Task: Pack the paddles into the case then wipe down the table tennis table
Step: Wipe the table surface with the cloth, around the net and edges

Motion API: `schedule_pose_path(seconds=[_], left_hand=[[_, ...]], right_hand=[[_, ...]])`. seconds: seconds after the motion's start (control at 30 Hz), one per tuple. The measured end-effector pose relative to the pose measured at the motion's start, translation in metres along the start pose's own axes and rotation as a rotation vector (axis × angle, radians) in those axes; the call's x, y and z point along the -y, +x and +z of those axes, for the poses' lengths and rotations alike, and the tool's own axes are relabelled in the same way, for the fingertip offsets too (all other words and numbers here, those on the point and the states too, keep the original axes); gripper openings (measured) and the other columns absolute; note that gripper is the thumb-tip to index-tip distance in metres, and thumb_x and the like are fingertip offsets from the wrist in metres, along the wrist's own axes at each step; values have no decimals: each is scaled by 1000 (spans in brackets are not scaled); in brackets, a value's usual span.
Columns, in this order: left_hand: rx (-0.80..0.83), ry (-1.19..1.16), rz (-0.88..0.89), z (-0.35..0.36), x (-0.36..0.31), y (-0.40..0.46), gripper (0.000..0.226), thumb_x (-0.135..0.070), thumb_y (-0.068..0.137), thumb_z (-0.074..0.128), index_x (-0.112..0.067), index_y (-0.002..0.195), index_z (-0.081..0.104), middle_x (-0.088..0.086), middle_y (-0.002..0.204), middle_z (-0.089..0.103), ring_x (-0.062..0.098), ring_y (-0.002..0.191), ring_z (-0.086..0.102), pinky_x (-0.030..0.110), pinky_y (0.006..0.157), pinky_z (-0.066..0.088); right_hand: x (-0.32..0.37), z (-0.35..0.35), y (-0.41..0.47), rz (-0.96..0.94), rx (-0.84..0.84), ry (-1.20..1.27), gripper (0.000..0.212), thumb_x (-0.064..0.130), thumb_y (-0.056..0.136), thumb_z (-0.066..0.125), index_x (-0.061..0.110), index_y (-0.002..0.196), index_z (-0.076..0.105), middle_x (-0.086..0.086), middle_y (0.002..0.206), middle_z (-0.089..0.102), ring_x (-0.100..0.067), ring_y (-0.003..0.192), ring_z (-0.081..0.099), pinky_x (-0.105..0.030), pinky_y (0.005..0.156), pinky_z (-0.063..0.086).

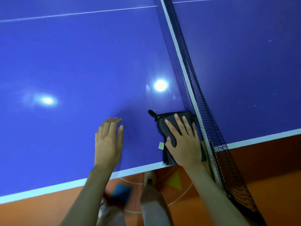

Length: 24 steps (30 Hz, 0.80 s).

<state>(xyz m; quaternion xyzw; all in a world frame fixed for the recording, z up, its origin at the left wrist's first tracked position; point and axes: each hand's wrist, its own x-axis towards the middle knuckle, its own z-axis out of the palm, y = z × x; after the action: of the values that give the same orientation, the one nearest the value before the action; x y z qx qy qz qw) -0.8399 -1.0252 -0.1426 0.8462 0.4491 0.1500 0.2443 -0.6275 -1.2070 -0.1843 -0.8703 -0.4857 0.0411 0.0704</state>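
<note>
Table tennis table with a glossy blue top [81, 62] fills most of the frame, its white-edged near side running from lower left up toward the right. Below that edge, at the bottom of the frame, lie an orange floor with pale curved lines [268, 185], the person's legs and a shoe [149, 176], blurred.

Just past the edge, right of centre, a folded dark grey microfibre cloth with a small pale tag [167, 126] lies flat on the blue top, beside the net. The right hand [182, 144] presses on it with fingers straight and spread, palm down. The left hand [108, 142], left of the cloth and apart from it, sits over the bare top with fingers straight and together, holding nothing.

A black mesh net with a white top band [192, 82] runs from the lower right to the top centre. Farther off, two bright light reflections [160, 85] shine on the top, and a thin white line crosses the upper left.
</note>
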Motion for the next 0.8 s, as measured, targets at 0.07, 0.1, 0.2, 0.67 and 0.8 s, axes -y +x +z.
schedule_pose_path(seconds=[0.07,0.1,0.2,0.67,0.8], left_hand=[[-16,-19,-3,-4,-7,8,37,-34,108,40,-15,134,58,5,136,58,30,135,49,48,106,41],[-23,-22,-2,-7,-10,11,37,-35,108,40,-15,134,58,5,136,58,30,135,48,47,107,41],[-48,-25,-15,-18,-12,16,36,-34,110,40,-16,136,57,4,138,57,28,138,46,46,109,38],[-141,-109,-233,-94,97,1,30,-14,101,52,-17,130,62,3,143,55,28,138,44,41,108,35],[-143,-96,-300,-135,162,-6,27,-6,99,59,-19,122,67,4,144,53,27,134,44,34,104,31]], right_hand=[[-3,-1,16,39,-5,-7,66,49,101,39,39,165,25,2,174,18,-25,161,14,-55,128,18],[-4,-2,26,71,-8,-15,66,49,101,38,38,165,25,1,174,18,-25,161,14,-56,127,18],[-1,-2,52,144,-6,-41,66,52,102,36,37,166,22,-1,175,15,-27,162,13,-58,127,15],[160,27,66,63,-11,-68,65,55,106,30,32,166,23,-5,175,16,-36,160,15,-62,126,13],[241,41,64,7,-13,-74,64,53,106,36,32,165,26,-6,174,18,-36,160,17,-63,126,15]])
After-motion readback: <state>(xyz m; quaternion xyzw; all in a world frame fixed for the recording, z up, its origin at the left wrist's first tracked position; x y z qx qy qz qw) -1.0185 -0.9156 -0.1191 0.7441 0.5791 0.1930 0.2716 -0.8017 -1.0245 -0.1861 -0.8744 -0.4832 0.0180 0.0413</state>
